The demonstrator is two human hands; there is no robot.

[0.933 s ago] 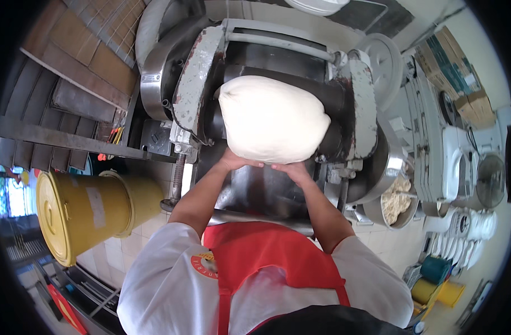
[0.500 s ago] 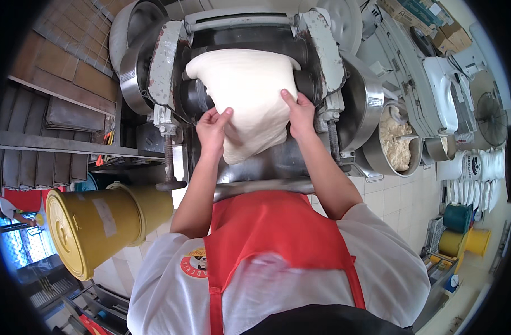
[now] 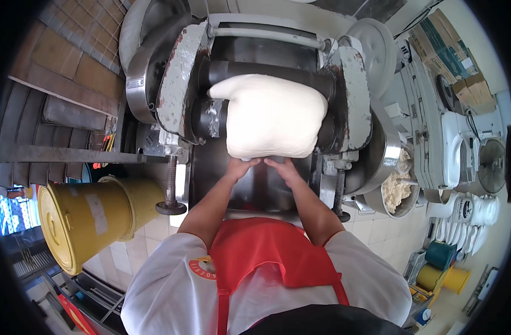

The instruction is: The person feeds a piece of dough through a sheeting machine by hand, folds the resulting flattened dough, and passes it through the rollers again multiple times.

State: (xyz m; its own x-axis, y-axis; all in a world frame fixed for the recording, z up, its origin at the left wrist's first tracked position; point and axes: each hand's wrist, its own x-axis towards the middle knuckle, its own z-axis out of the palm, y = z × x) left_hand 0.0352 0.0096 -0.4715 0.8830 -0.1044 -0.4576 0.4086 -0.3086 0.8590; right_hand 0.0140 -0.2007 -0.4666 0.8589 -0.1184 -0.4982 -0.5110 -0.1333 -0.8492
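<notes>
Reaching forward over a steel plate [image 3: 261, 195], both hands are at the near edge of a big pale dough mass [image 3: 275, 120] — left hand [image 3: 241, 167] and right hand [image 3: 281, 169] close together, thumbs pointing toward each other with a small gap. Fingers mostly hidden at the dough's underside, so cannot tell if they grip it or only press. Dough sits on the dark rollers [image 3: 261, 71] of the machine, smooth and rounded, with a narrow lobe at its far left. Roller surface shows left of it, with a pale smear on the near roller. Chipped grey side frames flank the rollers, left frame [image 3: 179, 84] and right frame [image 3: 356, 100]. Left frame has a threaded screw [image 3: 171, 181] with a round foot on its near side. Yellow lidded bin [image 3: 79, 220] lies to the left; metal bowl [image 3: 372, 195] holding a rough beige mass [image 3: 397, 187] to the right. Person wears a red apron [image 3: 272, 251] over a white shirt [image 3: 166, 279].
</notes>
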